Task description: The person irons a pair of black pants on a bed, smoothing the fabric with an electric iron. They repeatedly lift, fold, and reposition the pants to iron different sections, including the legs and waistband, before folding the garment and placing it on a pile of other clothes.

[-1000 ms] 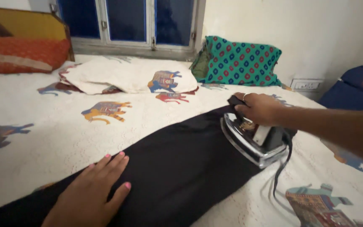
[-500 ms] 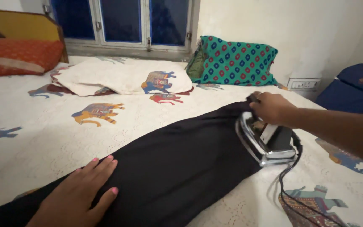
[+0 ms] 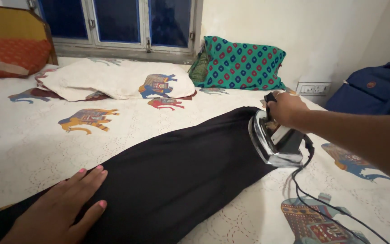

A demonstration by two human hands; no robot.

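My right hand (image 3: 286,108) has its fingers clamped on the handle of a steel iron (image 3: 276,143) at the edge of a black garment (image 3: 177,171) spread across the bed (image 3: 32,144), while my left hand (image 3: 62,203) lies flat on the cloth, fingers apart.

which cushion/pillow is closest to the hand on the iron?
The green cushion with red and blue dots, propped against the wall just beyond the right hand. The white elephant-print pillow and orange bolster lie further left.
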